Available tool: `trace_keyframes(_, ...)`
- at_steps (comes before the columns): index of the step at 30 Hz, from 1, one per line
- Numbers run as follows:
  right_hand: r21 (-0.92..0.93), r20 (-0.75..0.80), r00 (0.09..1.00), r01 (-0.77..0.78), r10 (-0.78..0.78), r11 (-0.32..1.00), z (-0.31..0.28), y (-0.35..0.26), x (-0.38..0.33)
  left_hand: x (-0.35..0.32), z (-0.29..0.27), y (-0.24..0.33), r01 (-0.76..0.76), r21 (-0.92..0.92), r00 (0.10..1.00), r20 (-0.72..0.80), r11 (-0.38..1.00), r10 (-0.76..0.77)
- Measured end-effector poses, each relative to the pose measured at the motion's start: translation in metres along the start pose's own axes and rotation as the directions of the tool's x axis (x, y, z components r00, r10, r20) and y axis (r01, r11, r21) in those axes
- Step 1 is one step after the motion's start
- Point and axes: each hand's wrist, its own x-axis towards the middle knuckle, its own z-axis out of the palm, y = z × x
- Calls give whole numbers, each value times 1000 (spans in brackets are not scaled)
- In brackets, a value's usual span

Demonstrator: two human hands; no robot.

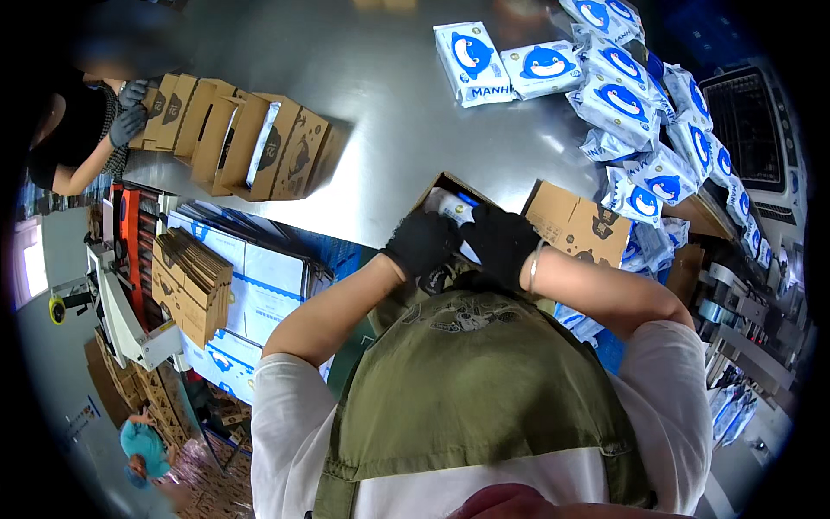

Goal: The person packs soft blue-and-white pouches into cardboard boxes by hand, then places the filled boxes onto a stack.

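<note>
At the near edge of the metal table, an open brown cardboard box stands in front of my body. Inside it lies a white-and-blue soft pack, partly covered by my hands. My left hand, in a black glove, is closed at the box's left near side. My right hand, also black-gloved, bends its fingers over the right near side, against the pack. Both sets of fingertips are partly hidden. Just right of my right hand is a flat piece of printed cardboard.
White-and-blue packs are heaped at the right; two packs lie apart on the metal table. At far left, a co-worker's grey-gloved hands touch a row of open boxes. Folded cardboard is stacked lower left.
</note>
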Motion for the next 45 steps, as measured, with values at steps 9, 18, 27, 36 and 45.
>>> trace_keyframes(9, -277, 366, 928, 174, -63, 945, -2, 24, -34, 1, -2, -12, -172, 25, 984, -47, 985, 173)
trace_keyframes(18, -194, 416, 905, -1, 83, 981, 12, 8, -57, 5, 15, -16, -234, 52, 963, -127, 971, 239)
trace_keyframes(27, 158, -378, 921, 166, -96, 973, -28, 30, -4, -31, 15, -53, 109, -77, 808, -574, 991, -134)
trace_keyframes(36, 177, -556, 601, -590, 575, 788, 89, 205, -165, -66, -72, -147, 846, -103, 482, -271, 523, -833)
trace_keyframes(45, 679, -57, -432, -677, 900, -282, 205, 261, -321, -63, -72, -210, 779, 1, 572, -410, 627, -711)
